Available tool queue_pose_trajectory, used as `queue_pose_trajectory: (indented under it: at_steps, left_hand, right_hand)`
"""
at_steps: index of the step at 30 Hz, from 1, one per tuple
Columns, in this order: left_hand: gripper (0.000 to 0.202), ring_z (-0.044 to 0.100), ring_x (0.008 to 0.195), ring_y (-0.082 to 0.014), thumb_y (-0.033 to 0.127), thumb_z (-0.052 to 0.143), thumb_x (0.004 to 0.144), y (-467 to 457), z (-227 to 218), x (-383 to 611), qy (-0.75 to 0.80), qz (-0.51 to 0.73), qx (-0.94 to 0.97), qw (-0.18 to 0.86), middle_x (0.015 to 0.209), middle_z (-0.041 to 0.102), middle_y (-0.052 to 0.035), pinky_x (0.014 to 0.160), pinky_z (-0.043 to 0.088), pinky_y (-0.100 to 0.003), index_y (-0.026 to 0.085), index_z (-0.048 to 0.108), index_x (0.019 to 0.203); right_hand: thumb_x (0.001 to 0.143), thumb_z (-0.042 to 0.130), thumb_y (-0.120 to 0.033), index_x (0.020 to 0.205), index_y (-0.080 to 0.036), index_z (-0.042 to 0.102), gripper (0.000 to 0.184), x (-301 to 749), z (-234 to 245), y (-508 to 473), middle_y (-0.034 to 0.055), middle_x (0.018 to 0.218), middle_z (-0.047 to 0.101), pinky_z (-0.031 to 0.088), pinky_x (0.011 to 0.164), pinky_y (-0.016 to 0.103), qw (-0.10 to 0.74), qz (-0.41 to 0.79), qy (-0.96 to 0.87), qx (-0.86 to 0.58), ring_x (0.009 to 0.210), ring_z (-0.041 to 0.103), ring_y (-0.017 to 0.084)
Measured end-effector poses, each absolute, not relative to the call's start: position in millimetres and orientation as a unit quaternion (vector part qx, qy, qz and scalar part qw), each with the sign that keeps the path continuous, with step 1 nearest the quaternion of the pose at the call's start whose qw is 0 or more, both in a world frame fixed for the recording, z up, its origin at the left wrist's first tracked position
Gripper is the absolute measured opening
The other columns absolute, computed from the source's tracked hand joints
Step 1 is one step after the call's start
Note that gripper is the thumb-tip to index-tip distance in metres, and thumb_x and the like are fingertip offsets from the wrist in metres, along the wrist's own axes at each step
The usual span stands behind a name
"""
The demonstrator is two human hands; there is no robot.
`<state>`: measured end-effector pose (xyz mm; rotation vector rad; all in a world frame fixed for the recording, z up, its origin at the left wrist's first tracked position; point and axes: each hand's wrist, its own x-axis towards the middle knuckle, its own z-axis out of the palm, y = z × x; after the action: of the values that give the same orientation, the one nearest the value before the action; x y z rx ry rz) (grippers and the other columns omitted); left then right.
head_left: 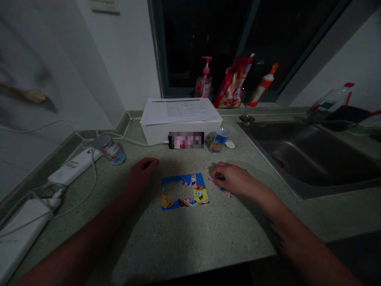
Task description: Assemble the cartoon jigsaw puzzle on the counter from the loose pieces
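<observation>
Green counter [143, 242] under everything. The left hand [142, 173] lies half curled and holds nothing. The blue puzzle [184, 191] sits flat between both hands, easy to reach, with a gap in its middle. The right hand [233, 178] is nearly shut at a small pink piece [211, 179]; hold unclear. More loose pieces [228, 194] lie close by, at 3 o'clock from the puzzle.

Head cam — looks fwd & down, close on jigsaw puzzle [199, 194]

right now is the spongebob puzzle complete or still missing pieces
Incomplete: the SpongeBob jigsaw puzzle has a gap showing bare countertop, with loose pieces by the right hand.
</observation>
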<state>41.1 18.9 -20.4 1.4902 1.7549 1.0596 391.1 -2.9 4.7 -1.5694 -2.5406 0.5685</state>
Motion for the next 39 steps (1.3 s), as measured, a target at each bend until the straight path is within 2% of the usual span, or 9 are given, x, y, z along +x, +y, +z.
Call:
queue_pose_trajectory:
  at_steps: [5,12,32,39]
  left_hand:
    - [0.034,0.074,0.102,-0.0326,0.055,0.063,0.080,18.5,-18.6,41.4,0.661,0.397,0.561,0.300,0.097,0.083,-0.0074,0.094,0.056,-0.043,0.025,0.077,0.089]
    - [0.037,0.074,0.101,-0.0320,0.056,0.063,0.079,19.2,-21.0,41.9,0.664,0.399,0.559,0.297,0.096,0.083,-0.0074,0.093,0.056,-0.042,0.023,0.077,0.089]
    - [0.034,0.074,0.098,-0.0310,0.054,0.064,0.080,18.5,-22.2,42.7,0.656,0.402,0.565,0.296,0.095,0.083,-0.0074,0.093,0.057,-0.043,0.023,0.076,0.089]
    - [0.033,0.074,0.100,-0.0312,0.053,0.063,0.081,15.7,-19.7,43.9,0.655,0.397,0.576,0.285,0.098,0.083,-0.0078,0.096,0.056,-0.044,0.024,0.076,0.090]
  right_hand:
    - [0.095,0.070,-0.022,0.098,-0.024,0.075,0.006,391.3,3.3,-2.0,0.0056,0.098,0.072,0.049,0.081,0.036,0.053,0.191,-0.833,-0.517,0.085,0.067,0.021]
    - [0.091,0.070,-0.016,0.097,-0.024,0.072,0.010,388.7,5.0,-3.1,0.0059,0.101,0.073,0.048,0.080,0.034,0.052,0.195,-0.825,-0.527,0.087,0.068,0.021]
    - [0.091,0.071,-0.018,0.090,-0.023,0.071,0.006,396.3,-0.5,0.5,0.0014,0.083,0.071,0.042,0.066,0.030,0.074,0.240,-0.820,-0.514,0.071,0.063,0.016]
    - [0.089,0.067,-0.013,0.087,-0.023,0.069,0.011,392.4,0.2,-2.3,-0.0011,0.074,0.068,0.042,0.065,0.029,0.080,0.264,-0.812,-0.514,0.065,0.061,0.015]
